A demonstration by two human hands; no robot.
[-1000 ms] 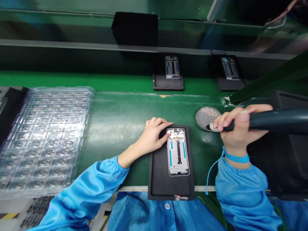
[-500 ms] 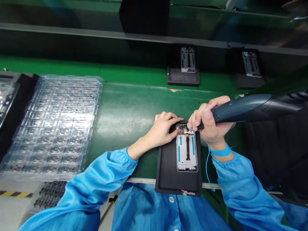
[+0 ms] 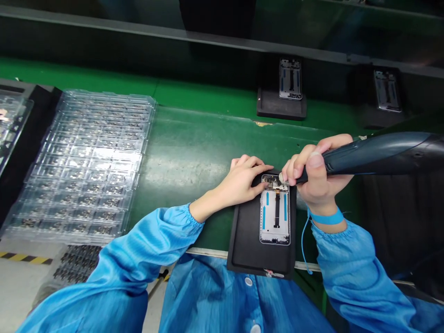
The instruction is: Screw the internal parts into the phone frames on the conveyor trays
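An opened phone [image 3: 284, 217] lies on a black tray [image 3: 248, 245] in front of me, its metal frame, blue strips and black ribbon cable facing up. At the phone's upper left edge is my left hand [image 3: 243, 180], with thumb and index finger stretched apart. Its thumb touches the phone near the circuit parts, while the index finger lies along the tray's top edge. My right hand [image 3: 317, 173] is wrapped round a dark electric screwdriver [image 3: 378, 155], held nearly level. The screwdriver's front end is at the phone's upper right corner; the fingers hide its tip.
Clear plastic component trays [image 3: 86, 162] stand to the left on the green bench [image 3: 187, 148]. At the back, a phone [image 3: 290, 81] rests on a black tray [image 3: 280, 110], with another phone [image 3: 387, 92] farther right. A blue wrist strap [image 3: 328, 217] circles my right wrist.
The head view has shifted, moving the scene rightward and slightly up. Both phones at the back have also slid a little right past the bench edge. My hands keep their places at the phone.
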